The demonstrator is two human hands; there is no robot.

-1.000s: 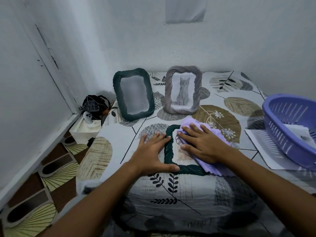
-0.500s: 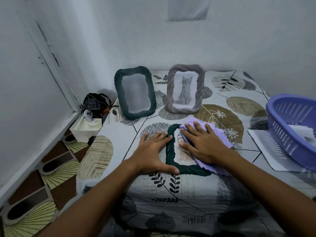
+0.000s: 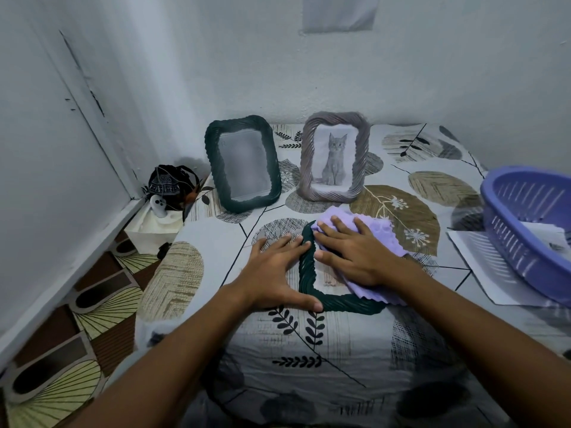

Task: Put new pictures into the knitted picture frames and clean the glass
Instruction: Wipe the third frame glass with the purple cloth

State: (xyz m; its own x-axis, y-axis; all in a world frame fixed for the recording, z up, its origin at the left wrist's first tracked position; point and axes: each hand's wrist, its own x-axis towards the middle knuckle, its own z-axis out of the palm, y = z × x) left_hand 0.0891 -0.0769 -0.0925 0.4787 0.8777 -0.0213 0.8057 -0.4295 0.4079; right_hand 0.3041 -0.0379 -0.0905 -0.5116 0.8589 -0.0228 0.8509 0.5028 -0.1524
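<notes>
Under the right hand [image 3: 355, 254], flat fingers [image 3: 332, 231] press the purple cloth [image 3: 378, 239] on the lying frame [image 3: 309, 273], long axis running away; left hand [image 3: 275, 273] flat beside it.

- My flat frame [image 3: 312, 282] is dark green with a twisted, ropy border. It lies face up on the patterned cloth near the front edge, and my cloth covers most of its glass.
- My cloth [image 3: 386, 239] is lilac with a wavy edge, spread over the flat frame's right side and far end.
- The empty frame [image 3: 242, 163] is dark green too. It stands upright at the back left, tilted back, its pane blank and grey.
- The cat frame [image 3: 335, 157] is greyish-mauve and stands just right of the empty frame, showing a sitting grey kitten.
</notes>
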